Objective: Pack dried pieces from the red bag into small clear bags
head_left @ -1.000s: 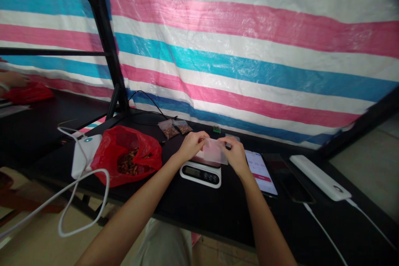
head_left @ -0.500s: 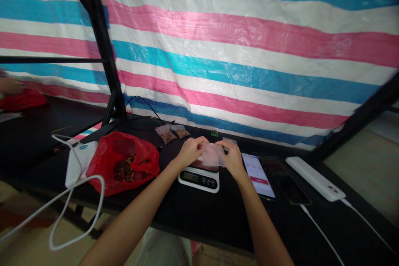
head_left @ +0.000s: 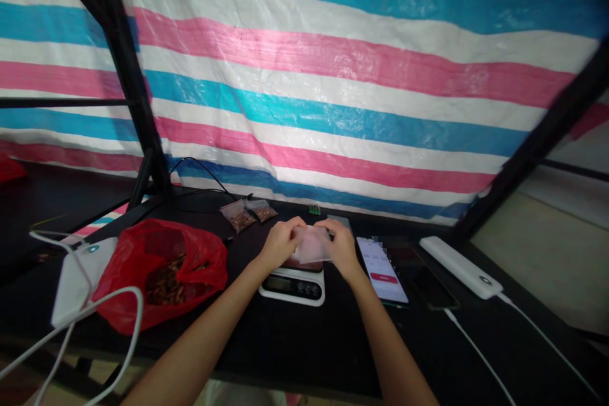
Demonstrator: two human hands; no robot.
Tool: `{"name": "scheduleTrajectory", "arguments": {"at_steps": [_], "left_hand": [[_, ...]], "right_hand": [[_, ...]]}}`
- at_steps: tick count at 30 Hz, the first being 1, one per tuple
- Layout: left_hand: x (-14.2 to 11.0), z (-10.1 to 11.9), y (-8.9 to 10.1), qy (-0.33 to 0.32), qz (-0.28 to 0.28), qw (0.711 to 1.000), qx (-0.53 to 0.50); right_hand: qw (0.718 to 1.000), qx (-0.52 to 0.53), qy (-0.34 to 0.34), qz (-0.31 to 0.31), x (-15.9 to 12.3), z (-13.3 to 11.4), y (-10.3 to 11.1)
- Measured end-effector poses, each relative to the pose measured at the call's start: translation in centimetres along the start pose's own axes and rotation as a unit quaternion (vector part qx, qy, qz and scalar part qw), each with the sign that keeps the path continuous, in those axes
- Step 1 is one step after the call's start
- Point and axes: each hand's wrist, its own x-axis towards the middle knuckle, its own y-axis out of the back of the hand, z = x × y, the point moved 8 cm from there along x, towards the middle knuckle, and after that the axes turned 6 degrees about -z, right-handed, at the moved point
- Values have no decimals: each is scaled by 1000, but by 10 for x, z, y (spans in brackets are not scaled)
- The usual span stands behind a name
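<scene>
Small clear plastic bag (head_left: 314, 248) between my two hands, over the back of the white scale (head_left: 292, 288); whether its lower edge touches the platform, I can't tell. Looks thin and limp, nothing showing inside. I'd judge it nearly weightless, soft, a bit slippery, apt to crease or cling to itself. Best held by the upper corners, light pinch, no hard tugging at the film. My grip: left hand (head_left: 284, 242) has fingertips drawn in on the left upper edge, right hand (head_left: 341, 246) likewise on the right; little gap at either pinch. Left along the desk (head_left: 290, 349): red bag (head_left: 121, 273) with brown pieces (head_left: 166, 282). Behind: two filled packets (head_left: 238, 217). Right: lit phone (head_left: 383, 271).
</scene>
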Motion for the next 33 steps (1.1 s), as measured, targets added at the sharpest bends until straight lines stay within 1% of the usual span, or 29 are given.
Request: {"name": "scheduleTrajectory", "arguments": {"at_steps": [3, 6, 9, 11, 13, 16, 18, 22, 25, 29, 31, 33], "left_hand": [[0, 0, -5, -10, -26, 998, -50], [1, 0, -13, -11, -62, 992, -107], [1, -1, -16, -8, -68, 981, -179], [1, -2, -15, -11, -61, 975, -214], [1, -3, -12, -16, -43, 976, -213], [1, -7, -7, -8, -13, 982, -187], [1, -9, -9, 1, -18, 980, -199], [3, -8, -19, 16, -54, 962, -267], [2, -8, -20, 26, -46, 959, -277], [2, -11, -13, 30, -5, 963, -267], [2, -13, -10, 34, 6, 964, -264], [2, -12, -10, 35, 1, 967, -253]], "right_hand": [[998, 57, -7, 4, 0, 1, 1], [997, 77, -15, -2, -1, 2, -1], [994, 101, -39, -4, 0, 10, -3], [991, 116, -72, 6, 0, 19, -2], [987, 126, -102, 19, 1, 28, 1], [983, 145, -111, 20, 2, 31, 6], [984, 139, -112, 12, 1, 29, 7], [989, 91, -112, -22, -2, 24, 1], [987, 100, -122, -17, -2, 26, -1], [975, 169, -143, -12, -1, 30, -4], [963, 225, -147, -32, 0, 29, -9], [952, 265, -145, -55, 0, 27, -13]]}}
